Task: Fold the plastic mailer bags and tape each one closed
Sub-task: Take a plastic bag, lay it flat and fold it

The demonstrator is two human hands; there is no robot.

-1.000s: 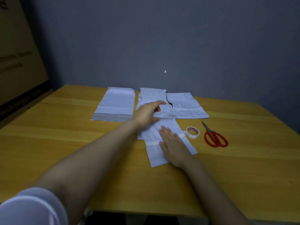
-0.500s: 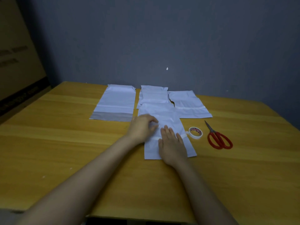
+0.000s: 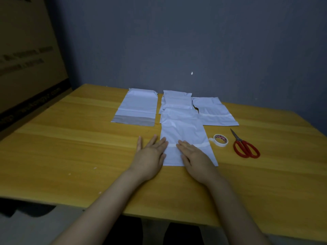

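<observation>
After reaching a second ago to the far row and gripping a bag there with the left hand (image 3: 150, 154), has drawn that near mailer bag (image 3: 182, 133) toward the front edge of the counter (image 3: 70, 147) and released it. Keeps now both hands apart and uncurled, fingers straight, holding nothing. Rests the left hand palm down mostly on bare wood, with only its inner fingers touching the left border of the bag. Presses the right hand (image 3: 194, 156) flat on the lower right part of the same bag, over the white strip (image 3: 203, 144) which crosses it.

Leaves the bag lengthwise, straight ahead, unfolded, with its far end reaching up to the middle mailer (image 3: 177, 101) of the far row, perhaps over it. Leaves also the left mailer (image 3: 138, 108), with a grey band at its near end, and the right mailer (image 3: 214, 112) flat, well beyond the hands. Has the tape roll (image 3: 220, 140) just beside the right border of the near bag and the red scissors (image 3: 245, 147) a little further right, both untouched.

By judgement: fetching finished, smoothing in hand, folding not yet begun, no tape on this bag. Calls next probably for folding the bag over itself and pinning the fold with one hand before taking the tape. Should mind the slippery plastic, likely to spring open when let go.
</observation>
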